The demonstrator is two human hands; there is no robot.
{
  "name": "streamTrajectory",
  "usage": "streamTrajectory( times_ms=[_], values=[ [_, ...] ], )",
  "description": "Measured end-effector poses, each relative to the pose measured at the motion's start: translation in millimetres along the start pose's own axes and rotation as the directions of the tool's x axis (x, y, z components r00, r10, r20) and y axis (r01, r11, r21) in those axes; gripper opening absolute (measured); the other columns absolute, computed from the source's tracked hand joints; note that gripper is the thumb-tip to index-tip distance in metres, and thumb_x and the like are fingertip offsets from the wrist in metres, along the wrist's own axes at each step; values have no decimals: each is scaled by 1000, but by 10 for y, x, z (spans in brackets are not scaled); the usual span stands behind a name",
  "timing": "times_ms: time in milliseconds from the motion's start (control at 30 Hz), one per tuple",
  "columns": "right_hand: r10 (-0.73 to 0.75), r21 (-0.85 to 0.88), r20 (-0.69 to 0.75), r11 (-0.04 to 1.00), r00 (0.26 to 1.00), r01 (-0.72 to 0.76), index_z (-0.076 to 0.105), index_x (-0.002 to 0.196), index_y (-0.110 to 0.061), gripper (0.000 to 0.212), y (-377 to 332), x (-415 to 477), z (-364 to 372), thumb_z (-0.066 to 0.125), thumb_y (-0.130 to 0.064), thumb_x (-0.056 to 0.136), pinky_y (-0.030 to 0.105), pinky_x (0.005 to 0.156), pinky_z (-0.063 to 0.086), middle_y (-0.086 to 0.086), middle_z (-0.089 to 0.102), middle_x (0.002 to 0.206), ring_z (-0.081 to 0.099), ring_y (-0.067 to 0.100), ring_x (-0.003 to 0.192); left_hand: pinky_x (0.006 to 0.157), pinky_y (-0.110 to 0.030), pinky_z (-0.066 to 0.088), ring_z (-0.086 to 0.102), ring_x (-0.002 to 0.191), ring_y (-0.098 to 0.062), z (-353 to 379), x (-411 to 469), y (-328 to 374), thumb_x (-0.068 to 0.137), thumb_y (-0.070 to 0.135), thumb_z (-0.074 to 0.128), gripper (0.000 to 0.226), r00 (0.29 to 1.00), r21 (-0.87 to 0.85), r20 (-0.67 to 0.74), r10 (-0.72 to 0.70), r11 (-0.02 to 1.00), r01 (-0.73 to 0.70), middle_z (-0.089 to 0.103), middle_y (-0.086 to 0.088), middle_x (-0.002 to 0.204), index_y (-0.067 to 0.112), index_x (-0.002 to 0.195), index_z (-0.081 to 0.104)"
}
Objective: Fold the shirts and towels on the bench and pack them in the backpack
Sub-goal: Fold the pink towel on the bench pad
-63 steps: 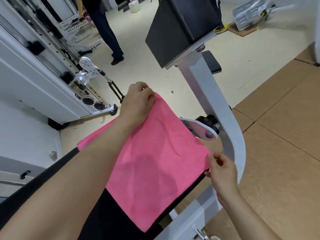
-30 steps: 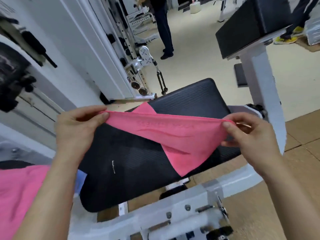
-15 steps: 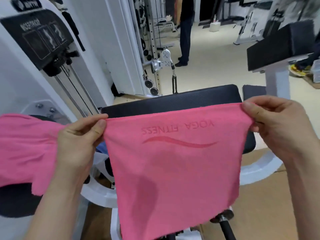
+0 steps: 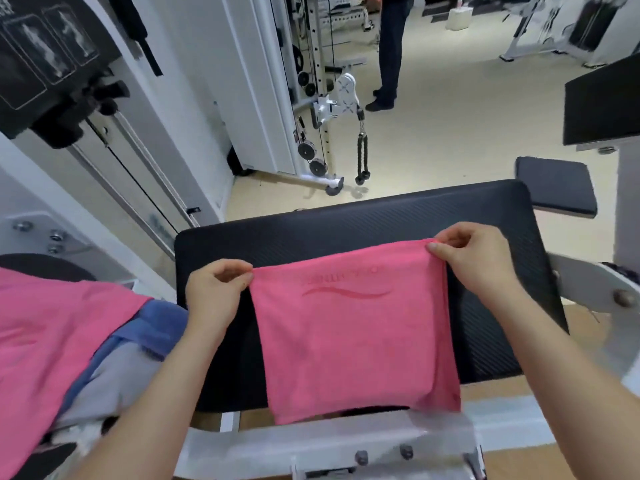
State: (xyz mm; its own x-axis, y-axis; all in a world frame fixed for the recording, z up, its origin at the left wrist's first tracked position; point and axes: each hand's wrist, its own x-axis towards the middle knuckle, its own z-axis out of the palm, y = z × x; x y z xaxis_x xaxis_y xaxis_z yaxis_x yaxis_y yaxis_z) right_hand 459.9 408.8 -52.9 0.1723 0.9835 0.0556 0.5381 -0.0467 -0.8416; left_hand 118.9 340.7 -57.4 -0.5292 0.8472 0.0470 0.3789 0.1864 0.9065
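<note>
A pink towel (image 4: 349, 337) with a printed logo lies across the black padded bench (image 4: 346, 220), its lower edge hanging over the near side. My left hand (image 4: 216, 296) pinches the towel's top left corner. My right hand (image 4: 474, 261) pinches the top right corner. At the left lies a second pink cloth (image 4: 45, 344) over a blue cloth (image 4: 156, 327) and a grey cloth (image 4: 110, 386). No backpack is in view.
A white cable machine (image 4: 322, 98) with a hanging black handle stands beyond the bench. A person's legs (image 4: 389, 53) are on the beige floor further back. Another black pad (image 4: 601, 102) on a white frame is at the right, with a small pad (image 4: 554, 190) below it.
The towel, held up spread in front of me half a second ago, has been lowered onto the bench pad. Both hands have kept their hold on its top corners.
</note>
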Motion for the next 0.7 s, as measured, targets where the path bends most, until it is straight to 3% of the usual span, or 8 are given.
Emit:
streamTrajectory(
  times_ms=[100, 267, 333, 567, 700],
  values=[
    [-65, -12, -55, 998, 996, 64, 72, 80, -20, 3, -44, 268, 126, 75, -20, 81, 25, 73, 47, -9, 68, 77, 63, 8, 75, 73, -5, 46, 63, 72, 9, 98, 202, 61, 81, 4, 71, 25, 993, 14, -75, 86, 996, -85, 71, 22, 74, 28, 78, 73],
    [-134, -38, -80, 991, 988, 132, 75, 86, -21, 5, -118, 566, 294, 71, -18, 84, 24, 78, 44, -16, 63, 76, 56, 2, 71, 76, -6, 45, 64, 76, 8, 198, 506, 95, 84, 7, 68, 25, 986, 27, -115, 124, 992, -121, 70, 19, 81, 32, 81, 72],
    [-153, -56, -96, 987, 984, 148, 76, 89, -18, 7, -108, 625, 343, 70, -19, 85, 24, 80, 44, -11, 65, 79, 54, 2, 70, 75, -3, 44, 62, 74, 10, 231, 581, 76, 83, 7, 69, 24, 983, 43, -131, 126, 992, -122, 69, 19, 81, 31, 81, 71],
    [-165, -70, -132, 985, 978, 156, 75, 91, -23, 11, -94, 732, 448, 65, -27, 89, 28, 73, 46, -13, 62, 71, 58, 9, 74, 77, -12, 47, 63, 75, 3, 323, 804, 91, 83, 8, 69, 18, 977, 69, -175, 120, 992, -110, 68, 18, 79, 26, 84, 73],
    [-245, -181, -136, 959, 960, 220, 72, 106, -21, 21, -63, 696, 475, 60, -32, 92, 37, 82, 49, -4, 67, 90, 62, 19, 89, 85, -25, 53, 64, 81, -4, 390, 854, 111, 85, 14, 68, 14, 981, 115, -149, 126, 987, -109, 71, 11, 86, 21, 95, 75]
  ],
)
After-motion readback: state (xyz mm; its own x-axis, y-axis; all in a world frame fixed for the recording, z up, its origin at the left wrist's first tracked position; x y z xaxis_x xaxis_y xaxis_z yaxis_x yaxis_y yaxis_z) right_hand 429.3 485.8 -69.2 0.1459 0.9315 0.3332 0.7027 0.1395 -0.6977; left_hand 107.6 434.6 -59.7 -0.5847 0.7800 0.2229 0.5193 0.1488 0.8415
